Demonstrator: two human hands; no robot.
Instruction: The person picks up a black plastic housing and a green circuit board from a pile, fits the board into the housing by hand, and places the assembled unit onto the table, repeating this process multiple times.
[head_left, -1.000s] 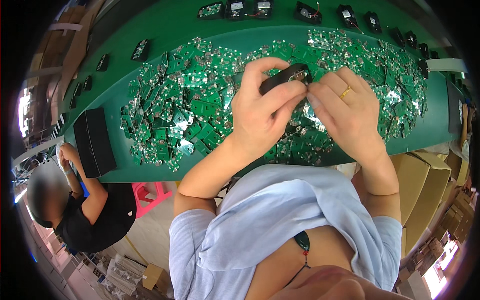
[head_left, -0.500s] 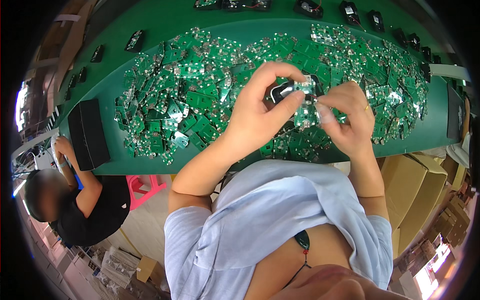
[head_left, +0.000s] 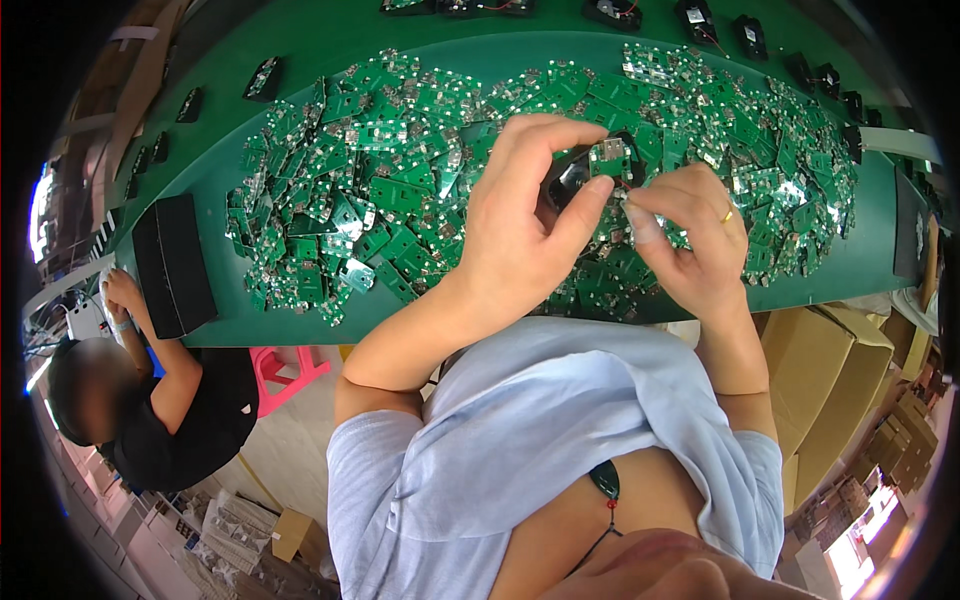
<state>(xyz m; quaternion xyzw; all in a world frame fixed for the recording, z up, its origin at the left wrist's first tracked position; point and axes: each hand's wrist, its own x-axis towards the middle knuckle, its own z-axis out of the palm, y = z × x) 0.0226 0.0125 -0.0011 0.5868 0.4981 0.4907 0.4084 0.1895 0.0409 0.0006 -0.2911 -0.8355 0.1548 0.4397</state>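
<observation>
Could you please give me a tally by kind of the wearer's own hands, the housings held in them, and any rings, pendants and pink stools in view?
Wearer's hands: 2 (left hand, right hand)
Black housing held in the left hand: 1
Gold ring: 1
Dark pendant: 1
Pink stool: 1
Total: 6

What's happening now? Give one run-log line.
left grip: holding black housing | right grip: pinching red wire | circuit boards: heaped on green tabletop
</observation>
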